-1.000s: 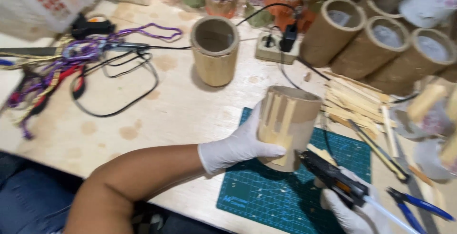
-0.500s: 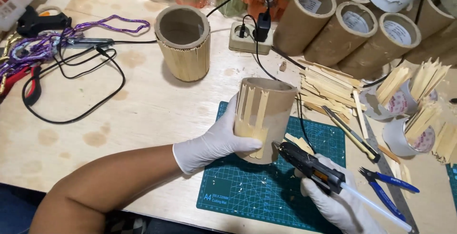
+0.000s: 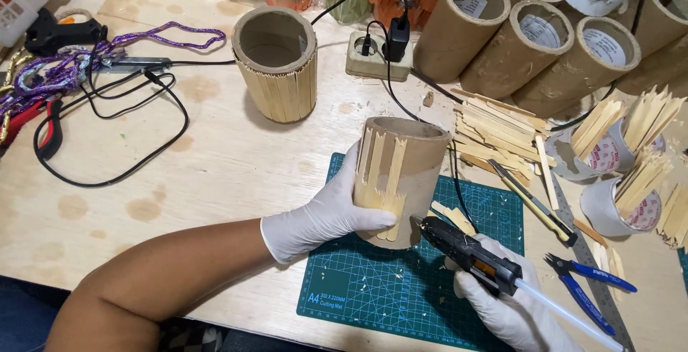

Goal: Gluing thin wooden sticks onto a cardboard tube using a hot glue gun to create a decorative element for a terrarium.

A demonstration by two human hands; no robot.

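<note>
Left hand (image 3: 322, 219) is clamped round the cardboard tube (image 3: 398, 180), steadying it upright over the cutting mat (image 3: 401, 287) on the worktop (image 3: 179, 173); right hand (image 3: 512, 309) is closed on the glue gun (image 3: 466, 252), nozzle at the tube's lower wall beside the glued sticks (image 3: 380, 173).

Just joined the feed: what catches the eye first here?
At centre, the gloved left hand steadies a cardboard tube, partly clad in wooden strips, on the green cutting mat. The right hand aims a black glue gun at its base. A fully clad tube stands behind.
</note>
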